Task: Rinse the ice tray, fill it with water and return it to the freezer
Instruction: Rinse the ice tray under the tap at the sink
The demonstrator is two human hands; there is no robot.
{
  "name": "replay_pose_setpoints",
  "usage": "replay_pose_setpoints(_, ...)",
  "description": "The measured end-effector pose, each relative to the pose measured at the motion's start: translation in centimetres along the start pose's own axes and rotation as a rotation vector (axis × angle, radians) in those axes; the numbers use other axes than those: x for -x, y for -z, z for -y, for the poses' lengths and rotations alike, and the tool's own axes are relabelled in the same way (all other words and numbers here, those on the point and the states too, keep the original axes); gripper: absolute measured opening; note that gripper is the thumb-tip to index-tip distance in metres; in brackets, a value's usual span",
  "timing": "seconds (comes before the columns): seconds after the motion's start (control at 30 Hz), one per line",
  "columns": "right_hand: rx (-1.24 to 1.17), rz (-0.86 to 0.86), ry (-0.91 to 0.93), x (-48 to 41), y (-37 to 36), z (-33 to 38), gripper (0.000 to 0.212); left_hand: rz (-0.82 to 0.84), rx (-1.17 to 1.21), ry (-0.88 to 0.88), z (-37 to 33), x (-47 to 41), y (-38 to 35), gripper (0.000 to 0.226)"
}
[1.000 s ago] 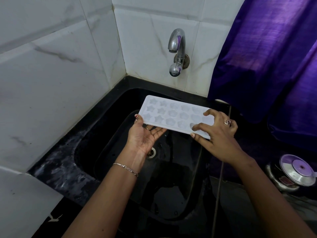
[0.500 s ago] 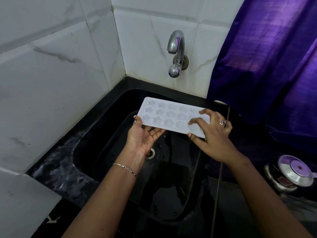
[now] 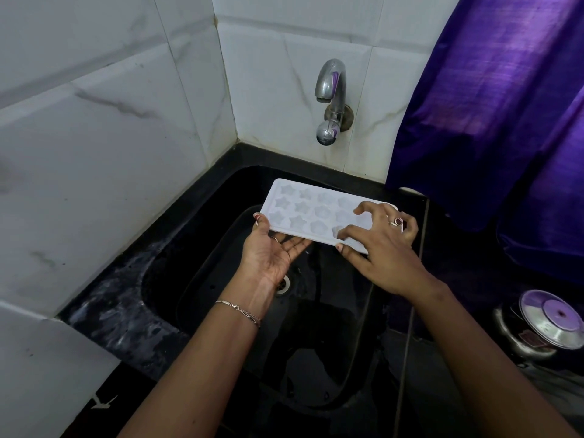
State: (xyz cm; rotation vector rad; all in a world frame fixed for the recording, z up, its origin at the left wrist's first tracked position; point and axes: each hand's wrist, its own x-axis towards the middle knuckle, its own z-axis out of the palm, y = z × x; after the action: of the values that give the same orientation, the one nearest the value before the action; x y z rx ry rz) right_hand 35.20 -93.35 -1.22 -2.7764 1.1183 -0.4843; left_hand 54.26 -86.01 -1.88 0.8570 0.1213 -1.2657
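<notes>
- White marble-look wall tiles point(image 3: 110, 137) meet in a corner behind a black stone sink point(image 3: 189, 248); shiny purple fabric curtain point(image 3: 489, 105) hangs at right.
- Head view: chrome wall tap point(image 3: 330, 99) is fixed above the sink's back edge.
- White rectangular plastic ice tray point(image 3: 303, 207) w/ star- & flower-shaped cavities is held over the basin, below & in front of the tap, cavities up, approx. level.
- Left hand point(image 3: 271, 251) lies palm up under the tray's left end: fingers flat beneath, thumb on the left corner, grasping it. Thin silver chain bracelet point(image 3: 240, 311) on that wrist.
- Right hand point(image 3: 385, 245) is on the tray's right end: bent fingertips on top, thumb at the near edge, gripping it. Red-stone ring point(image 3: 396, 221) on one finger.
- Round metal drain point(image 3: 283, 284) shows in the basin bottom, beside the left wrist.
- Steel pot w/ shiny lid point(image 3: 550, 324) sits far right, well apart from the tray.
</notes>
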Motion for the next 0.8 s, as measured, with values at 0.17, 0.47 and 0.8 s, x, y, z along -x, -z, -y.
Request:
replay_pose_setpoints(0.17, 0.060, 0.009, -0.005, -0.5, 0.3, 0.0, 0.040, 0.006, 0.010, -0.008, -0.3, -0.2, 0.1, 0.049)
replay_pose_setpoints(0.47, -0.010, -0.001, 0.009, -0.4, -0.1, 0.2, 0.034, 0.008, 0.028, 0.000, -0.2, -0.3, 0.1, 0.047)
replay_pose_setpoints(0.8, -0.012, -0.101, 0.050, -1.2, 0.5, 2.0, 0.029, 0.013, 0.030, -0.012, 0.1, -0.1, -0.1, 0.051)
